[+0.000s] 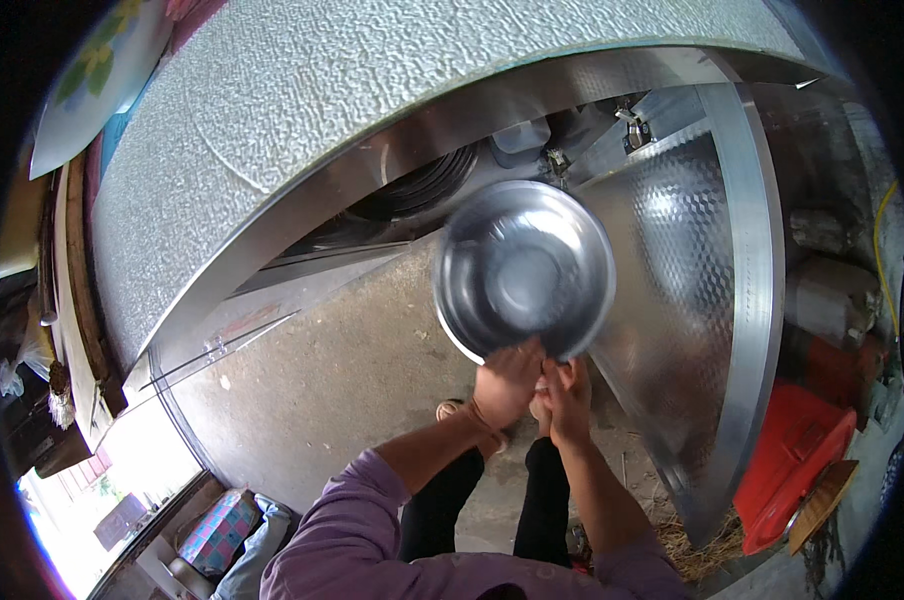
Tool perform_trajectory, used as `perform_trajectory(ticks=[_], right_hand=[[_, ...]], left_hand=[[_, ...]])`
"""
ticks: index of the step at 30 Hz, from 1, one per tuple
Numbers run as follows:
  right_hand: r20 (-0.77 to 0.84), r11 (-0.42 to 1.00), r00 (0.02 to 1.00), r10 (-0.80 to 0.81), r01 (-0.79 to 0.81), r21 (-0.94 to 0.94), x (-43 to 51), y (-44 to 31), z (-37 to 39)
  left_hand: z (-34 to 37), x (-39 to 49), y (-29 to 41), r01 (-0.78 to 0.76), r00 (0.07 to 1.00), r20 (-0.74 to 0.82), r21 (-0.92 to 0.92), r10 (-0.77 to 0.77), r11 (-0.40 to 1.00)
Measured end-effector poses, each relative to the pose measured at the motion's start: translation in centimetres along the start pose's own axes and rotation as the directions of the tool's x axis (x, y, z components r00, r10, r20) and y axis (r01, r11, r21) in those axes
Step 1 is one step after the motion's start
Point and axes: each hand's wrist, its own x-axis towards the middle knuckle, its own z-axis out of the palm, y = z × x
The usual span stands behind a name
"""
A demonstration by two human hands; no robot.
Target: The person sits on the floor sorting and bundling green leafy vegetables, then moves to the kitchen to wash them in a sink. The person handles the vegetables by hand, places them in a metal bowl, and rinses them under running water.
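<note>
A shiny stainless steel bowl (pixel 527 277) is held out before me, its hollow inside facing up towards me. My left hand (pixel 506 382) grips the near rim, with the fingers reaching over the edge. Close beside it, my right hand (pixel 568 394) is curled at the same rim, a little to the right. Part of its grip is hidden under the rim and some fingers are blurred. No contents show in the bowl.
A textured pale countertop (pixel 309 112) with a metal edge spans the top. Below it, an embossed metal cabinet door (pixel 684 300) stands open on the right, its hinge (pixel 633 129) exposed. Inside are a dark round stack (pixel 422 184) and a translucent container (pixel 522 141). A red plastic basin (pixel 797 457) stands lower right.
</note>
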Motion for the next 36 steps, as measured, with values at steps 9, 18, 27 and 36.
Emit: perform_trajectory(ticks=[9, 18, 27, 36], right_hand=[[-0.244, 0.942, 0.962, -0.120, 0.033, -0.335, 6.2, 7.7, -6.5], [-0.101, 0.944, 0.977, -0.189, 0.152, -0.293, 5.2, 3.9, -6.1], [-0.086, 0.960, 0.981, -0.174, 0.149, -0.238, 5.5, 1.9, -3.6], [-0.039, 0.946, 0.953, -0.300, 0.291, -0.144, 10.4, -1.7, 5.7]], left_hand=[[-2.1, 12.5, -13.6, 0.289, 0.957, -0.101, 0.330, -0.271, 0.899], [0.4, 19.3, -27.8, 0.441, 0.883, -0.100, 0.508, -0.458, 0.740], [-7.5, 16.3, -7.7, 0.095, 0.936, -0.349, 0.104, -0.053, 0.990], [-17.7, -4.2, 4.9, 0.296, 0.954, 0.013, -0.226, -0.301, 0.928]])
